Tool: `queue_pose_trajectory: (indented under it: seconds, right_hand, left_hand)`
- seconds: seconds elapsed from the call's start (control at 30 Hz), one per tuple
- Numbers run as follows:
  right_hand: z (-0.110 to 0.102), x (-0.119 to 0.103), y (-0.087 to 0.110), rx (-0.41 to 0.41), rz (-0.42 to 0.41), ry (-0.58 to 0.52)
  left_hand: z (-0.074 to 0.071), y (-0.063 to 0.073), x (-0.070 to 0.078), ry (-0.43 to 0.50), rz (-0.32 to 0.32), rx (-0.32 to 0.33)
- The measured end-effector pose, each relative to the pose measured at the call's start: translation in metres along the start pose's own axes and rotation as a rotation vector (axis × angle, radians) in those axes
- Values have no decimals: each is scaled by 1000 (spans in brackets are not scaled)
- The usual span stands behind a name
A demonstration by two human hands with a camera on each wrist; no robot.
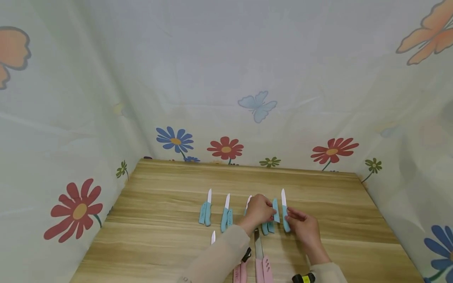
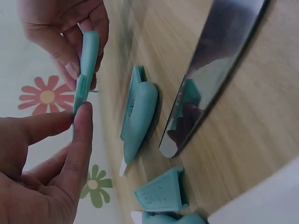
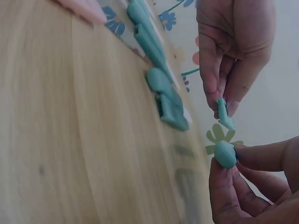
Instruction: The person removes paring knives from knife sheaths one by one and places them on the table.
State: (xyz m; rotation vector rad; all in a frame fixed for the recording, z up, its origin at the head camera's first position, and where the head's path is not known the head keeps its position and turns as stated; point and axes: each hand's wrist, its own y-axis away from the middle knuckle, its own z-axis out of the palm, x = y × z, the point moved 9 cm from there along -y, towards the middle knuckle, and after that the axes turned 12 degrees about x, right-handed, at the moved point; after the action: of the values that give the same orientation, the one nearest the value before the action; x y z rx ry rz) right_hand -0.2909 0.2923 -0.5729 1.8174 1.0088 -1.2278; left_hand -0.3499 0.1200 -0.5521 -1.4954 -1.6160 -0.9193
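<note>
My left hand (image 1: 260,212) pinches a teal blade sheath (image 1: 275,210) between thumb and fingers. Beside it, my right hand (image 1: 304,228) grips a small paring knife (image 1: 284,214) by its teal handle, its pale blade pointing away from me and bare. Sheath and knife stand side by side with a narrow gap in the head view. In the right wrist view the rounded handle end (image 3: 225,155) faces the camera, below the sheath (image 3: 224,114). Below my left hand lie another teal knife (image 1: 265,228) and its sheath (image 1: 271,227), partly covered by the hand.
Further left lie teal paring knives (image 1: 208,214) (image 1: 225,216) with sheaths (image 1: 203,212) beside them. Nearer me is a large pink-handled knife (image 1: 259,251) with a bare blade, next to a pink slotted piece (image 1: 267,269). My left sleeve (image 1: 226,251) hides part of the wooden table (image 1: 159,236).
</note>
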Motion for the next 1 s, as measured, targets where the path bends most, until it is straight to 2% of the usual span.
queue_pose_trajectory:
  seconds: [0.1, 0.47, 0.73, 1.0]
  right_hand:
    - [-1, 2, -4, 3, 7, 16]
    - [-3, 7, -19, 41, -14, 64]
    - [-5, 6, -23, 79, -70, 159]
    - [-3, -3, -24, 131, -155, 301]
  left_hand:
    - [5, -5, 1, -92, 27, 26]
    - [17, -13, 5, -316, 134, 46]
    - [29, -17, 7, -355, 129, 51]
    - [34, -20, 10, -327, 111, 25]
